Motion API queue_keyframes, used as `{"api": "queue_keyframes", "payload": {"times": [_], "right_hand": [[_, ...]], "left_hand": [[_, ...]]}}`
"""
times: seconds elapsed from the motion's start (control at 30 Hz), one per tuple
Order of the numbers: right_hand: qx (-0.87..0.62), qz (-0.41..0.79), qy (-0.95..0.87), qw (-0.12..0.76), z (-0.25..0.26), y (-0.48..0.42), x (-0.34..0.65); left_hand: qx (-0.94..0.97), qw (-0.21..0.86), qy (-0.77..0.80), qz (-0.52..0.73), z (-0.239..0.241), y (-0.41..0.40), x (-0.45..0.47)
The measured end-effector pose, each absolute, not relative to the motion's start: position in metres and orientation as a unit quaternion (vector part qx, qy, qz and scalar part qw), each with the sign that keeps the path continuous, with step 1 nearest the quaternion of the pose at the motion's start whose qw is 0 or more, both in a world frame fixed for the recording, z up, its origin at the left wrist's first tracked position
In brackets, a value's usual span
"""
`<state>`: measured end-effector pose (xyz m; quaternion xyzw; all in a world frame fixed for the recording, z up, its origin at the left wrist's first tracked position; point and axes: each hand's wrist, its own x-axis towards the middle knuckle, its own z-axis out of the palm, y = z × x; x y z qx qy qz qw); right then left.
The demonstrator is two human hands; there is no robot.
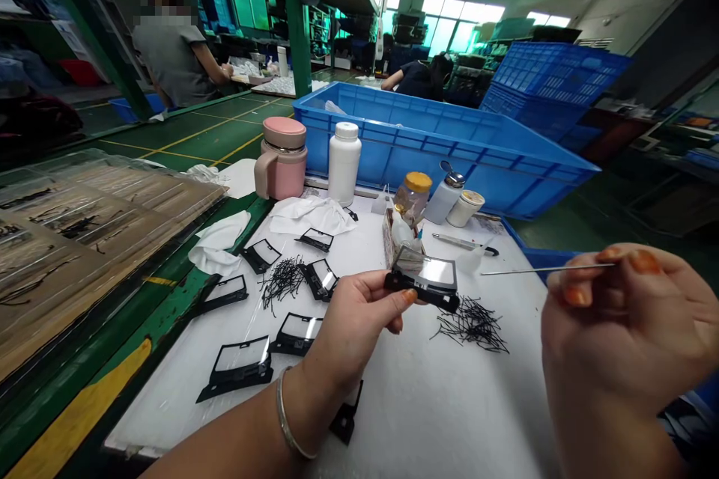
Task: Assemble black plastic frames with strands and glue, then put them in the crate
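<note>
My left hand [359, 322] pinches a black frame with a clear window [430, 273] by its lower left edge, raised above the white work surface [427, 404]. Off to the right, my right hand [629, 314] is closed around a thin metal rod [539, 269], whose tip points left toward the frame, apart from it. Below the held frame lies a pile of short black strips [475, 325]. Another strip pile [284, 281] sits left of my left hand, among several similar black frames [241, 363]. Part of one frame is hidden under my left wrist.
A pink mug [284, 161], a white bottle [344, 165], a yellow-lidded jar [414, 191] and a pump bottle [446, 194] stand along the back. Behind them is a large blue crate [449, 142]. Tweezers [465, 244] lie near a small box. Brown trays [112, 217] are at left. Two people sit farther off.
</note>
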<state>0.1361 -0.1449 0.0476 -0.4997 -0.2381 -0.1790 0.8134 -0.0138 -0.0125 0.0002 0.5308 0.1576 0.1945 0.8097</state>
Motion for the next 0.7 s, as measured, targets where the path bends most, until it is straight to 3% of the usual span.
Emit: {"api": "queue_keyframes", "payload": {"times": [0.1, 0.2, 0.4, 0.6, 0.7], "right_hand": [[-0.491, -0.165, -0.220, 0.827, 0.045, -0.146, 0.150], [-0.549, -0.128, -0.251, 0.787, 0.037, -0.141, 0.158], [-0.715, -0.108, -0.385, 0.573, 0.036, -0.120, 0.146], [-0.738, -0.207, -0.489, 0.416, 0.040, -0.093, 0.143], [-0.760, -0.181, -0.518, 0.349, 0.034, -0.085, 0.150]], "left_hand": [[0.522, 0.809, 0.167, 0.214, 0.002, -0.008, -0.014], [0.482, 0.817, 0.187, 0.256, 0.006, -0.001, -0.015], [0.399, 0.827, 0.216, 0.333, 0.012, 0.011, -0.017], [0.413, 0.817, 0.214, 0.340, 0.010, 0.011, -0.015], [0.444, 0.802, 0.207, 0.342, 0.008, 0.009, -0.015]]}}
